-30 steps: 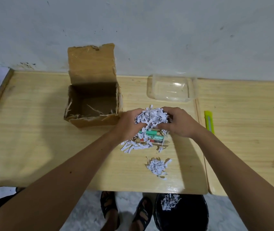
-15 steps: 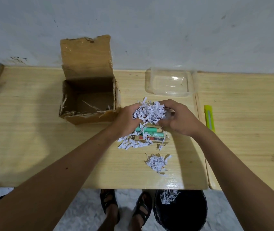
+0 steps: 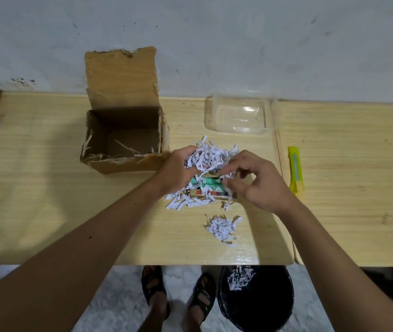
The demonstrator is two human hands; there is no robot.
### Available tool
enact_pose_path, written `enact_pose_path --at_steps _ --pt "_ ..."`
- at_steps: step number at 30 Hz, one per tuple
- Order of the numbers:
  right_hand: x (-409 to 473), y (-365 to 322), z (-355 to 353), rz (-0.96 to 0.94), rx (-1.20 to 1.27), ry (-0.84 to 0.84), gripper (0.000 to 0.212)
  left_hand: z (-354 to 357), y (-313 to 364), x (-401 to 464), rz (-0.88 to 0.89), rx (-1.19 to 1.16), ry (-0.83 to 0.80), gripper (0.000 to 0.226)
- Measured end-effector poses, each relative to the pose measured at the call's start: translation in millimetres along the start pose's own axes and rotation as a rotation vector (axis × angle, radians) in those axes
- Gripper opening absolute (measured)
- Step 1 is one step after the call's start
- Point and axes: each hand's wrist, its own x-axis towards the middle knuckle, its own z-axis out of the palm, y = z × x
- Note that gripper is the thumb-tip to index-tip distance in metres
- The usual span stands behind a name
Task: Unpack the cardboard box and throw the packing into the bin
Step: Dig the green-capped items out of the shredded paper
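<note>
Left hand [image 3: 178,170] clutches shredded paper [image 3: 208,155]; right hand [image 3: 259,185] pinches strips; one box [image 3: 121,137].

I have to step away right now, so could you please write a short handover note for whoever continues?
Left hand grips a clump of shredded paper; right hand pinches more shreds.
Cardboard box stands open, nearly emptied.
Unpacked items lie under the hands, among shreds.
A small paper pile sits near the table edge.
Bin already holds some shreds.
Left: bin all paper.
</note>
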Motion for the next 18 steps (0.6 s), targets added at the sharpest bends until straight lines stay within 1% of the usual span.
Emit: enact_pose_path --at_steps 2,4,11,15,18 --pt "-5 6 7 0.016 -0.037 -0.039 0.02 0 -1 0 0.003 0.011 -0.005 0.046" --pt "-8 12 13 -0.003 -0.112 -0.08 0.021 0 1 -1 -0.01 0.021 -0.016 0.045" --pt "-7 15 17 -0.093 -0.465 -0.114 0.039 -1 4 -5 0.041 0.015 0.007 0.046" --pt "-9 13 14 -0.087 -0.673 -0.208 0.05 0 4 -5 0.03 0.026 0.004 0.047" --pt "-14 16 14 -0.008 -0.624 -0.21 0.054 1 2 -4 0.043 0.002 0.015 0.047"
